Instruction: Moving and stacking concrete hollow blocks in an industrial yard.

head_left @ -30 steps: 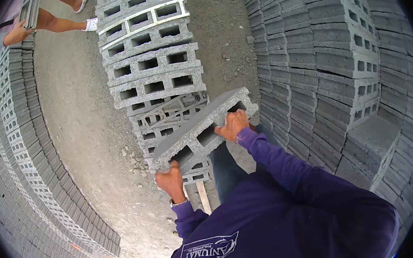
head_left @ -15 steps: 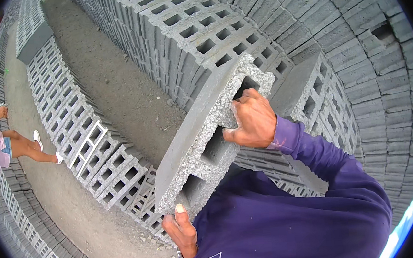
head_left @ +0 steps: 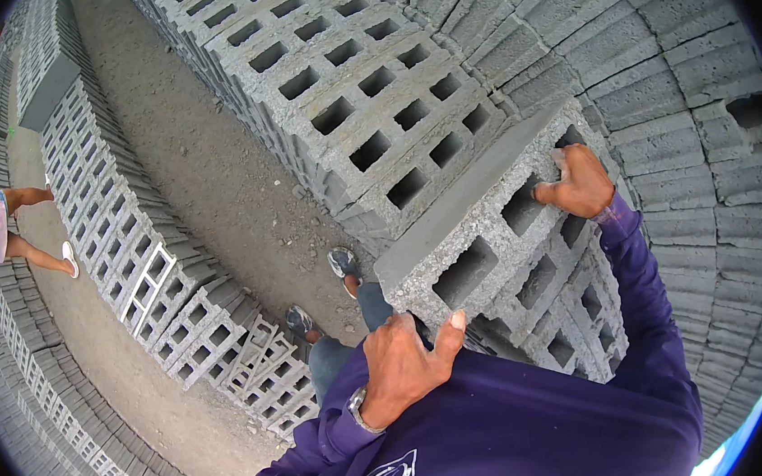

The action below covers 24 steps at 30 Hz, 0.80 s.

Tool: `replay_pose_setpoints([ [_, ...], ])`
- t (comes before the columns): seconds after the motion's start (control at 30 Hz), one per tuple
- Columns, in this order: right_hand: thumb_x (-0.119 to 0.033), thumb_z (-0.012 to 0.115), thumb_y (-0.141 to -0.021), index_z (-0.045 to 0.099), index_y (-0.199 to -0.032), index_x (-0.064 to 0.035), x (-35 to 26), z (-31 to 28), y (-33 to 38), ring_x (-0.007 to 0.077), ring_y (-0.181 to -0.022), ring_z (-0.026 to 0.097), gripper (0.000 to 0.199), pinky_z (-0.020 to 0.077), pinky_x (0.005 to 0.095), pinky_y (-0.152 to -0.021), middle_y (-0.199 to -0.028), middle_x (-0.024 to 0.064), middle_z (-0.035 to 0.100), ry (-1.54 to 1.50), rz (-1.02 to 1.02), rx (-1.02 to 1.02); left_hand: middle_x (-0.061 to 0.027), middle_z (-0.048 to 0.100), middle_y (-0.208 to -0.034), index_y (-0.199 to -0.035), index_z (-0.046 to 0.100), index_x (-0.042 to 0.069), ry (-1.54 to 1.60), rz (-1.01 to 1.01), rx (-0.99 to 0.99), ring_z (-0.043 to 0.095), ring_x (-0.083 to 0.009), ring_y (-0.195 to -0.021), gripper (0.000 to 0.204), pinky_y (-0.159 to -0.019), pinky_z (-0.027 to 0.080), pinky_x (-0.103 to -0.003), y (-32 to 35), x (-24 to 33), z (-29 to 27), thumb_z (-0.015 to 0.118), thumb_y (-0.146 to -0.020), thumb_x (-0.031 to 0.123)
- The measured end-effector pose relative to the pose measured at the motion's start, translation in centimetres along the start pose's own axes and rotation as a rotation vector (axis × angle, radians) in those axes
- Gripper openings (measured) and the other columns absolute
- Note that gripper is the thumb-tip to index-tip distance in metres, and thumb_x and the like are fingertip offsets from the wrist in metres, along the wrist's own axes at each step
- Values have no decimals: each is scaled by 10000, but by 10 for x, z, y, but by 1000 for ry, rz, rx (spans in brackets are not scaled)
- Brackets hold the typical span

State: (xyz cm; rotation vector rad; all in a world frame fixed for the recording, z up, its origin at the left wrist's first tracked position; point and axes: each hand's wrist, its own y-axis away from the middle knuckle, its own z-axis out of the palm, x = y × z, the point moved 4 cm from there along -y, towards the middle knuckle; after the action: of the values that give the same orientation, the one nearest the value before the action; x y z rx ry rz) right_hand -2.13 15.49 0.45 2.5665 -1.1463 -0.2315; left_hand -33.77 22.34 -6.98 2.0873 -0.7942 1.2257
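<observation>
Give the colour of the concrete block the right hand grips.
The concrete block is grey, with a speckled, rough face; it shows best in the head view.

- We see one gray hollow concrete block [head_left: 479, 218], its cell face coarse and pebbly, its long side smooth.
- We count three open rectangular cells in a row, the farthest partly covered.
- We see it slanting from lower left to upper right, cells facing us.
- We find it among stacked blocks [head_left: 569, 317]; whether it touches them, we cannot tell.
</observation>
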Motion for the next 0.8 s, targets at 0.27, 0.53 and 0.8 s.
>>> replay_pose_setpoints([
  [0.27,-307,793,-615,573,-937,138,41,15,-16,408,-915,556,592,458,439,-819,-915,254,569,-69,-100,165,-265,535,-1074,-1140,492,-55,811,-414,-175,553,-381,-1007,588,-816,449,-410,-13,-44,10,423,-978,506],
  [0.53,-308,817,-616,541,-1056,160,29,13,-21,430,-1055,531,699,427,436,-923,-1081,297,556,-83,-59,48,-153,554,-1261,-1339,420,32,1442,-807,166,578,-325,-1119,687,-937,481,-445,-61,-118,126,399,-944,594],
  [0.8,-276,819,-638,540,-1034,173,71,11,-42,428,-997,545,661,446,443,-886,-1039,289,555,-40,-180,105,-119,552,-1132,-1260,453,130,1522,-795,410,571,-297,-1052,515,-916,484,-445,-77,-93,148,514,-890,483],
])
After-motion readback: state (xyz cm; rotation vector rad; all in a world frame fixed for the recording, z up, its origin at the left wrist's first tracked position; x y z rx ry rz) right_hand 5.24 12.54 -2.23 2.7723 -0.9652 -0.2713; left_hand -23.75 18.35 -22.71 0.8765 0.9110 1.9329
